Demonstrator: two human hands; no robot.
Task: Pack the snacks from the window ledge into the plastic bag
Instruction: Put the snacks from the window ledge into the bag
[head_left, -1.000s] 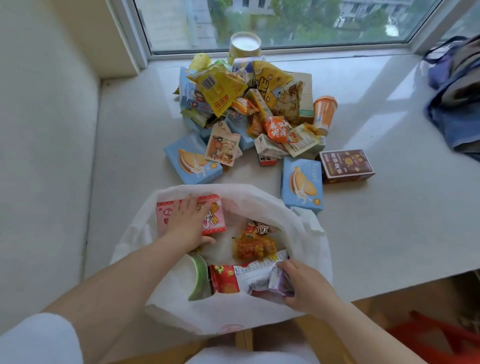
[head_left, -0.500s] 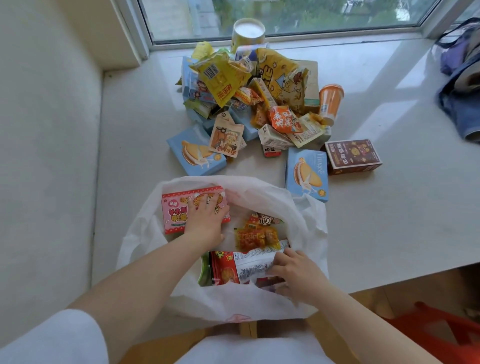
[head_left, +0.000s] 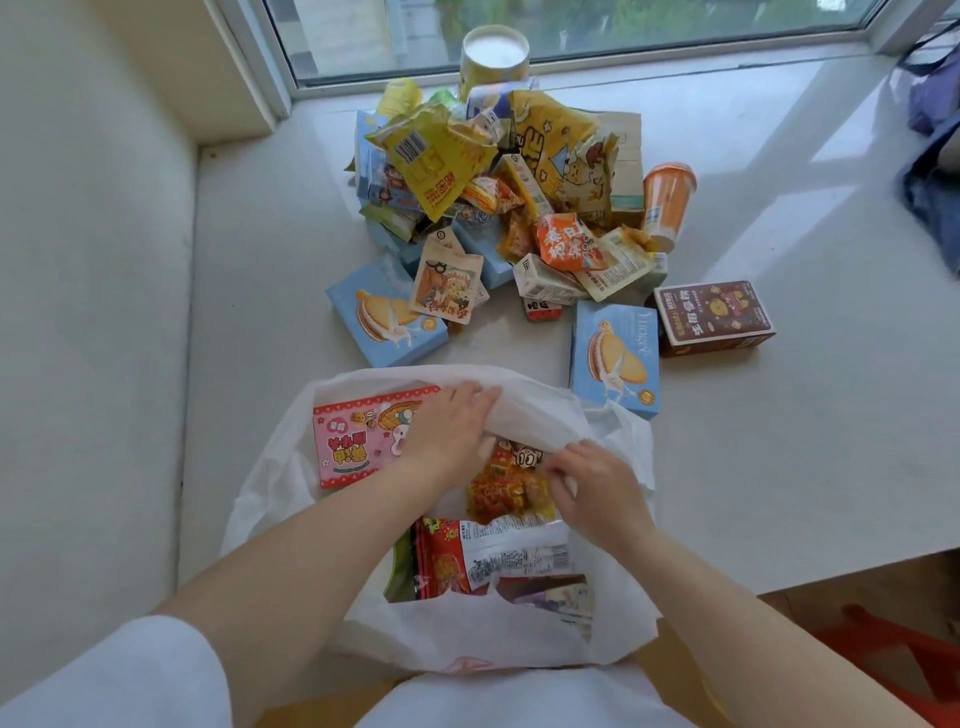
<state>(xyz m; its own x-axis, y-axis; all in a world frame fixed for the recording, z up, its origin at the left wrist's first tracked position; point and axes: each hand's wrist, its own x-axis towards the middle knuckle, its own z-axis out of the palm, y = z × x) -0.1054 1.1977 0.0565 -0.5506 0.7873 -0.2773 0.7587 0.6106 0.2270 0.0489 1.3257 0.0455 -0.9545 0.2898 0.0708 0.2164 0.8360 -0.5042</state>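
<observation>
A white plastic bag (head_left: 270, 483) lies open on the ledge near me. Inside it lie a pink box (head_left: 358, 441), an orange snack pack (head_left: 511, 486) and a red-and-white packet (head_left: 498, 558). My left hand (head_left: 449, 431) rests on the pink box's right end, fingers touching the bag's far wall. My right hand (head_left: 597, 486) pinches the bag's plastic at the right side, beside the orange pack. Beyond the bag sits a pile of snacks (head_left: 498, 197), with two blue biscuit boxes (head_left: 615, 358) (head_left: 384, 317) and a brown box (head_left: 714, 317) nearest.
An orange cup (head_left: 667, 200) and a yellow tub (head_left: 496, 60) stand by the pile, near the window. Dark clothing (head_left: 935, 171) lies at the far right. A wall borders the ledge on the left. Something red (head_left: 904, 660) sits below the ledge's edge.
My right hand left the packets at the bag's near side and moved up to the right wall. My left hand slid right along the pink box to the bag's far wall.
</observation>
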